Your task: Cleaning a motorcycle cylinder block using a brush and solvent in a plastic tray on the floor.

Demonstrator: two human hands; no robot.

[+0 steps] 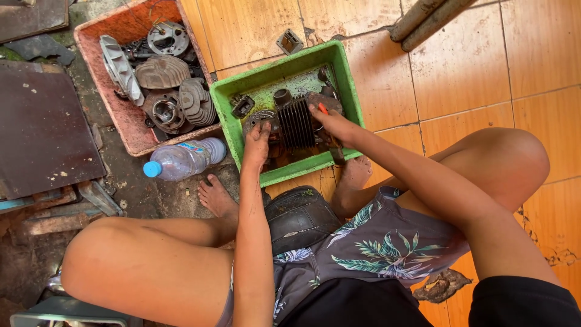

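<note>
left hand presses down beside the finned cylinder, fingers pressed together. right hand pinches an orange-tipped tool at the cylinder's far side. keep the cylinder braced inside the green tray. beyond: red tray of parts.

- The left hand covers one end of the dark metal block with fins, so that end cannot be seen.
- The right hand hides the other end of the block. A bit of something orange pokes out by the fingers, too small to tell what it is.
- The floor of the green tray is mostly hidden under parts and hands.
- The parts in the red tray are piled up, so the lower ones are hidden.
- The pipes are cut off at the top edge.
- The dark board runs off the left edge.
- The person's arms and knees are cut off at the bottom.
</note>
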